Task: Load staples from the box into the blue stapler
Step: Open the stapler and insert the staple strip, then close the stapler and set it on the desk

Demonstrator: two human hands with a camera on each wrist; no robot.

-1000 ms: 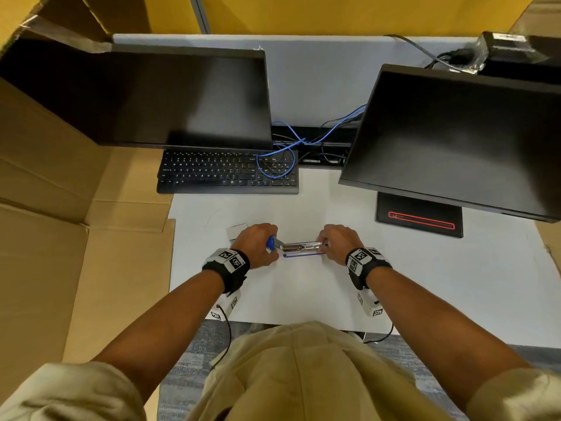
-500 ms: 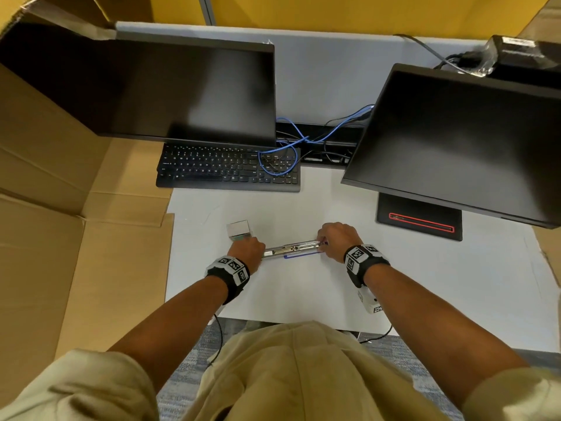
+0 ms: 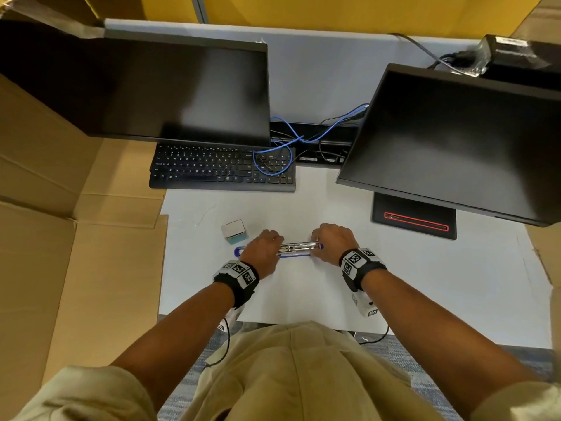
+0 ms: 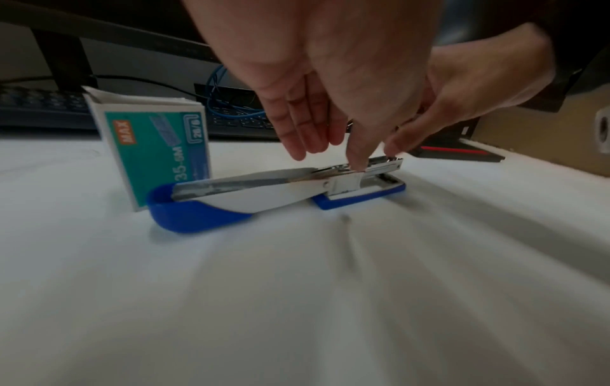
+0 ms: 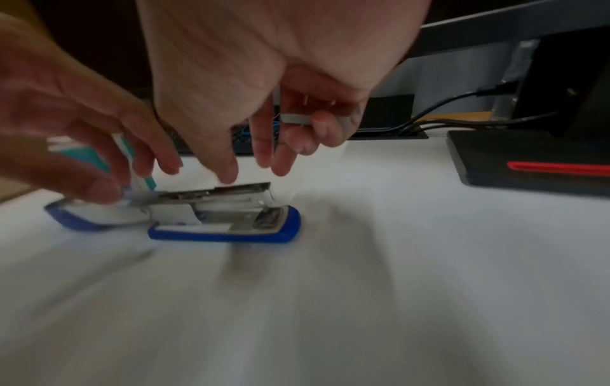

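The blue stapler (image 3: 299,247) lies opened flat on the white desk (image 3: 425,284), its blue lid (image 4: 185,214) folded out to the left and the metal magazine (image 5: 214,194) facing up. My left hand (image 3: 264,249) reaches down with straight fingers, and one fingertip (image 4: 358,163) presses on the rear of the magazine. My right hand (image 3: 332,241) hovers over the front end of the magazine. It pinches a short silver staple strip (image 5: 295,118) between thumb and finger. The teal and white staple box (image 3: 233,232) stands just behind the lid, to the left of my left hand.
A black keyboard (image 3: 221,170) with a loop of blue cable (image 3: 273,165) lies at the back. Two dark monitors (image 3: 158,89) overhang the desk, and the right one's black stand (image 3: 414,220) sits close behind my right hand. Cardboard sheets (image 3: 60,253) cover the left side.
The stapler's blue lid has swung open to the left and now lies flat. My left hand let go of its blue end and moved onto the magazine. The right hand stayed at the front end.
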